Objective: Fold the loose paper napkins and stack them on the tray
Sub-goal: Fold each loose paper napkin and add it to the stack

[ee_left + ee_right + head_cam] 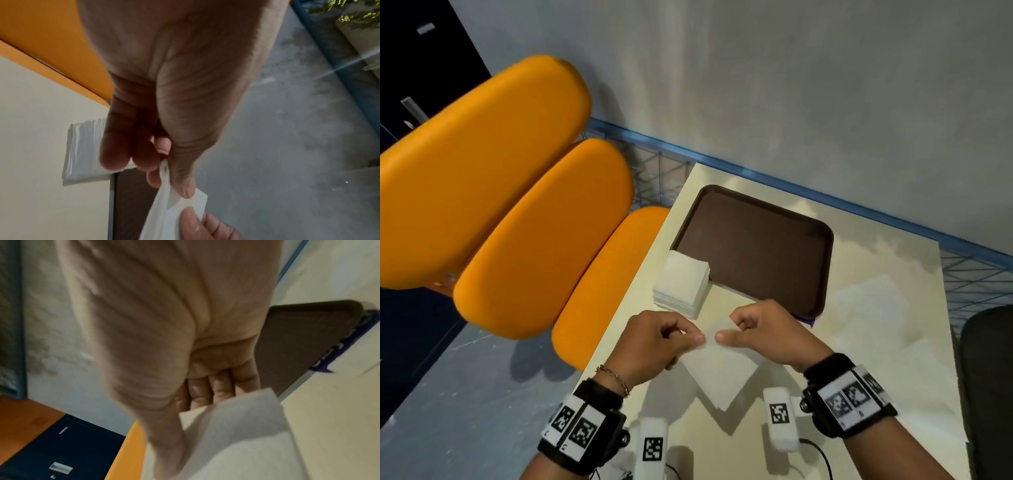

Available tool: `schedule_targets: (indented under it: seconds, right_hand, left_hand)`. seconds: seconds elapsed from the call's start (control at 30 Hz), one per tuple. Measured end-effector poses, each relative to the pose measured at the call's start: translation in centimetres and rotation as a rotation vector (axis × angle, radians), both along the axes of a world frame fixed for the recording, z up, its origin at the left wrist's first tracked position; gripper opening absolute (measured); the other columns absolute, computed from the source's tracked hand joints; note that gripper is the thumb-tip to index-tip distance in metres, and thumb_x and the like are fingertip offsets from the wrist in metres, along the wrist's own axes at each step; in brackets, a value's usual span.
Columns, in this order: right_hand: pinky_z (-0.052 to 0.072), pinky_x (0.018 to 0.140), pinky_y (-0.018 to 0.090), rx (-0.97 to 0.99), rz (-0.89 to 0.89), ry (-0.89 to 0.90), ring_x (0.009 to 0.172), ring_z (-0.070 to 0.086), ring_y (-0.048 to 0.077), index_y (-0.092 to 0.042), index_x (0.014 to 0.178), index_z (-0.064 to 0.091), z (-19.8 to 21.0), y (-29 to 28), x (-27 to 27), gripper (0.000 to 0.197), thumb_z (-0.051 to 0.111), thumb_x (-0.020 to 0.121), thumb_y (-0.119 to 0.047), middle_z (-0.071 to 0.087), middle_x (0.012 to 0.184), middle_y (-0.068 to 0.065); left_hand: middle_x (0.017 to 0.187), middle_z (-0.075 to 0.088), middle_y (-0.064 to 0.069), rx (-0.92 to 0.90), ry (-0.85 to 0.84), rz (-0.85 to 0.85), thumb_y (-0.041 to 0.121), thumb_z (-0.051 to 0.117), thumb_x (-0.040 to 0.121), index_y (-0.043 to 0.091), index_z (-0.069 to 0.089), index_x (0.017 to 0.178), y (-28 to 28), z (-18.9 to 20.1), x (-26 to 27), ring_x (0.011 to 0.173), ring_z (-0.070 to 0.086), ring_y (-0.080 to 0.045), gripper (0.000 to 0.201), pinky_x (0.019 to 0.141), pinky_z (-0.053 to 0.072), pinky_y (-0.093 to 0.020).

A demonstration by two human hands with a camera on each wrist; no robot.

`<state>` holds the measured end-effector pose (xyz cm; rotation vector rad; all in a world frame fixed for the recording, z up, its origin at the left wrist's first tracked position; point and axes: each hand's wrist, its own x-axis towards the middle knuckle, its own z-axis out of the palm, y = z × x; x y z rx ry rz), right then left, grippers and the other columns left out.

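Head view, item one: napkin (717,370), a single white sheet held just above the tabletop (753,442), its top edge pinched between my left hand (654,342) and my right hand (763,334), thumbs almost touching. The sheet hangs from my fingers toward me, one corner lowest. Item two: tray (756,246), brown and bare, beyond both hands, nearer my right. Item three: napkin stack (683,284), beside the tray's left edge on the tabletop. Left wrist view alone shows the pinch closely, thumb on top. Right wrist view is blurred; my curled fingers (216,386) show behind the sheet.
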<state>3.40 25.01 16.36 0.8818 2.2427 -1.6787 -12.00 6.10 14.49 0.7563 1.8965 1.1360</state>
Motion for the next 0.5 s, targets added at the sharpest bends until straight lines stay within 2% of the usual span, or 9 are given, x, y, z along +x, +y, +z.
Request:
schedule_targets:
  seconds: [0.03,0.07,0.1,0.17,0.2,0.27,0.37,0.43,0.5]
  right_hand:
    - [0.040,0.065,0.021,0.006,-0.011,0.015,0.057,0.043,0.000,-0.032,0.057,0.063,-0.3,0.0,-0.9,0.039,0.087,0.087,-0.032,0.049,0.059,-0.018]
    - [0.040,0.065,0.024,0.010,-0.043,0.006,0.057,0.041,0.002,-0.030,0.056,0.062,-0.9,0.2,-1.5,0.040,0.088,0.087,-0.032,0.046,0.058,-0.016]
    - [0.041,0.066,0.026,0.005,-0.055,0.002,0.057,0.044,0.002,-0.028,0.057,0.065,-1.0,0.3,-2.1,0.037,0.089,0.086,-0.032,0.049,0.058,-0.015]
    - [0.051,0.068,0.028,-0.014,-0.031,-0.008,0.061,0.061,0.004,-0.026,0.067,0.075,-1.4,0.4,-3.5,0.023,0.090,0.084,-0.030,0.067,0.064,-0.013]
    - [0.056,0.071,0.031,-0.019,-0.015,-0.018,0.068,0.070,0.008,-0.022,0.076,0.080,-1.4,0.5,-4.3,0.015,0.090,0.084,-0.030,0.075,0.071,-0.008]
    - [0.061,0.077,0.035,0.006,0.009,-0.016,0.077,0.076,0.011,-0.016,0.088,0.082,-1.6,0.7,-5.9,0.016,0.090,0.084,-0.030,0.080,0.082,-0.002]
    - [0.063,0.072,0.033,-0.007,0.035,-0.069,0.086,0.079,0.015,-0.014,0.099,0.081,-1.9,1.6,-8.1,0.018,0.087,0.087,-0.026,0.082,0.093,0.000]
    - [0.062,0.067,0.029,0.010,0.008,-0.105,0.082,0.079,0.016,-0.012,0.099,0.079,-2.5,2.4,-9.3,0.015,0.086,0.089,-0.021,0.082,0.092,-0.001]
    - [0.063,0.066,0.029,0.063,-0.061,-0.122,0.076,0.078,0.019,-0.013,0.095,0.081,-3.3,3.1,-10.6,0.010,0.085,0.089,-0.019,0.081,0.088,-0.001]
  left_hand:
    - [0.064,0.070,0.000,0.005,0.006,0.036,0.033,0.084,0.086,0.027,0.082,0.082,-0.1,-0.4,-0.6,0.052,0.062,-0.013,0.007,0.057,0.053,-0.023]
    - [0.065,0.071,0.002,0.011,-0.004,0.082,0.032,0.084,0.087,0.027,0.082,0.083,-0.1,-0.9,-1.3,0.056,0.062,-0.011,0.007,0.059,0.053,-0.024]
    - [0.069,0.072,0.004,0.015,-0.029,0.118,0.033,0.084,0.087,0.027,0.083,0.085,-0.3,-1.4,-1.9,0.061,0.062,-0.010,0.006,0.061,0.053,-0.025]
    - [0.080,0.076,0.005,0.002,-0.103,0.123,0.036,0.085,0.084,0.027,0.082,0.094,-0.7,-2.5,-3.0,0.070,0.066,-0.008,0.013,0.065,0.053,-0.025]
    - [0.083,0.077,0.002,-0.010,-0.149,0.105,0.035,0.086,0.084,0.025,0.082,0.096,-0.8,-2.9,-3.3,0.072,0.067,-0.009,0.017,0.066,0.054,-0.026]
    - [0.081,0.078,-0.004,-0.017,-0.177,0.111,0.027,0.085,0.086,0.018,0.083,0.092,-0.9,-3.5,-3.7,0.069,0.068,-0.013,0.011,0.065,0.057,-0.028]
    - [0.078,0.077,-0.011,0.019,-0.228,0.326,0.020,0.085,0.087,0.010,0.083,0.087,-0.7,-4.5,-4.3,0.064,0.068,-0.019,0.011,0.063,0.060,-0.031]
    - [0.079,0.077,-0.009,0.040,-0.330,0.468,0.019,0.086,0.085,0.007,0.082,0.093,-0.2,-5.3,-4.8,0.064,0.069,-0.019,0.014,0.064,0.061,-0.032]
    - [0.077,0.077,-0.008,0.041,-0.389,0.558,0.019,0.087,0.084,0.009,0.081,0.094,0.6,-6.1,-5.3,0.063,0.068,-0.018,0.015,0.064,0.061,-0.033]
